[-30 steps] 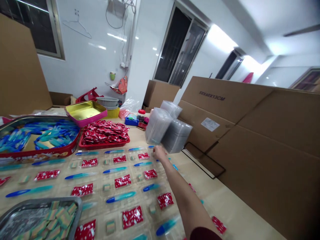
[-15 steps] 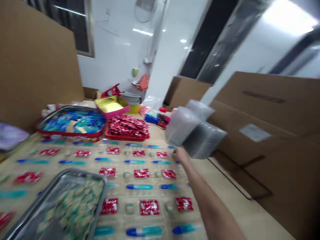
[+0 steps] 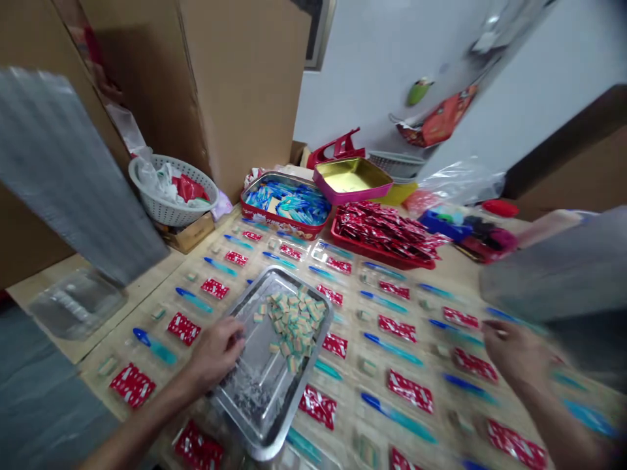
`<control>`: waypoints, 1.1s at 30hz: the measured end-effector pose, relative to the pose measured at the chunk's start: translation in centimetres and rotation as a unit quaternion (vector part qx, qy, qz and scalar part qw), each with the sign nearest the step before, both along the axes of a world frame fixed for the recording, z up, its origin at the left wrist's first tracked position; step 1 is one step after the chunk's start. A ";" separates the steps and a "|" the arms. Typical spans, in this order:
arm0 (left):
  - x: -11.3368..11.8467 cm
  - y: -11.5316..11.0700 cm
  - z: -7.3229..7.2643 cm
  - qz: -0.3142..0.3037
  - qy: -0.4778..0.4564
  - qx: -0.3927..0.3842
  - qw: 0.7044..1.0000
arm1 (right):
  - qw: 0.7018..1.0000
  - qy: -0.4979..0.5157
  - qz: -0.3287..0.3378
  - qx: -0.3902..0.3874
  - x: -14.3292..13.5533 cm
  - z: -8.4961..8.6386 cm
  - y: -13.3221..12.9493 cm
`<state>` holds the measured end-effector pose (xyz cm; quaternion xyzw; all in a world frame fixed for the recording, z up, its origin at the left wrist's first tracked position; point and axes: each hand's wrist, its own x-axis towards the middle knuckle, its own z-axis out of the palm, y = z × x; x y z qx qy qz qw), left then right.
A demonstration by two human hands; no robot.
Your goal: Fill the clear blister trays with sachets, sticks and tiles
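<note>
Seemingly left hand (image 3: 218, 351) on tray (image 3: 253, 378)

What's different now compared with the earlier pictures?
The view swung left. The left hand came into view by the left rim of the rectangular silvery metal tray, grip unclear. The right hand stays out to the right; the shallow red plastic tray stayed put.

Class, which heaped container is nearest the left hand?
The silver tray of striped blocks: its rim is at the left hand, while the pen tin, red-packet tray and pale basket sit farther back.
</note>
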<state>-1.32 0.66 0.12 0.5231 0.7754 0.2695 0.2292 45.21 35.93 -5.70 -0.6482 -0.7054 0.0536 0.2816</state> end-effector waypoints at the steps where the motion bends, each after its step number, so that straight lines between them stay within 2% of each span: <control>1: -0.2 0.9 -0.2 -0.024 0.019 0.007 1.000 | 1.000 0.015 0.006 -0.022 -2.4 0.9 -2.0; 3: -0.7 2.9 -0.7 -0.070 0.041 0.021 0.996 | 0.994 0.058 0.084 -0.046 -7.6 2.7 -6.5; 6: -1.4 5.3 -1.6 -0.138 0.085 0.004 0.987 | 0.965 0.099 0.240 -0.040 -15.5 4.6 -13.7; 10: -2.1 5.9 -2.6 -0.191 0.141 -0.014 0.971 | 0.930 0.088 0.356 -0.043 -23.9 5.0 -21.4; 13: -2.2 4.7 -2.9 -0.204 0.150 -0.004 0.968 | 0.931 0.007 0.362 -0.041 -28.8 4.5 -24.3; 16: -2.1 3.1 -2.8 -0.215 0.152 0.000 0.965 | 0.944 -0.098 0.315 -0.023 -32.1 4.1 -25.3; 19: -2.1 1.8 -2.7 -0.223 0.148 0.001 0.964 | 0.945 -0.157 0.287 0.001 -33.6 4.0 -25.4; 23: -2.3 0.6 -2.5 -0.224 0.131 0.013 0.966 | 0.931 -0.172 0.321 0.007 -33.6 4.1 -25.8; 29: -3.3 -0.6 -1.8 -0.235 0.089 0.044 0.967 | 0.921 -0.068 0.383 0.019 -32.3 3.4 -28.4; 33: -3.1 -1.4 -1.5 -0.207 -0.019 0.053 0.977 | 0.906 0.010 0.423 -0.013 -31.5 2.7 -30.3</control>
